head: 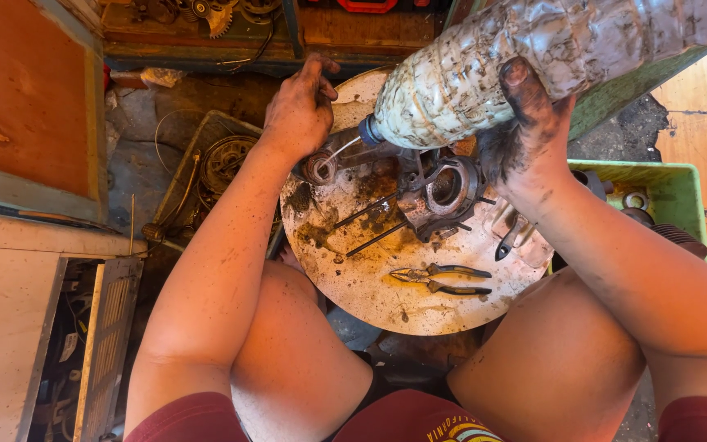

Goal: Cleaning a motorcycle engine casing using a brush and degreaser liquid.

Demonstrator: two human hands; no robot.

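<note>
a grimy plastic bottle point(533, 57) is tipped neck-down over the round desk point(370, 295), its blue cap point(369, 131) aimed at a small greasy metal part point(319, 169) that is pinned at the desk's far left edge. the bottle is clamped in the right hand point(525, 139), fingers wrapped around its belly, while the left hand point(300, 110) is closed over the small part, which is steadied from above. just beside it an engine casing with a round bore point(443, 192) is seen, long studs point(374, 225) lying against it, and pliers point(439, 280) are set nearer the knees. a green crate point(673, 188) sits to the right. for a clean pour, the spout is best kept low and close, and the squeeze kept gentle.
</note>
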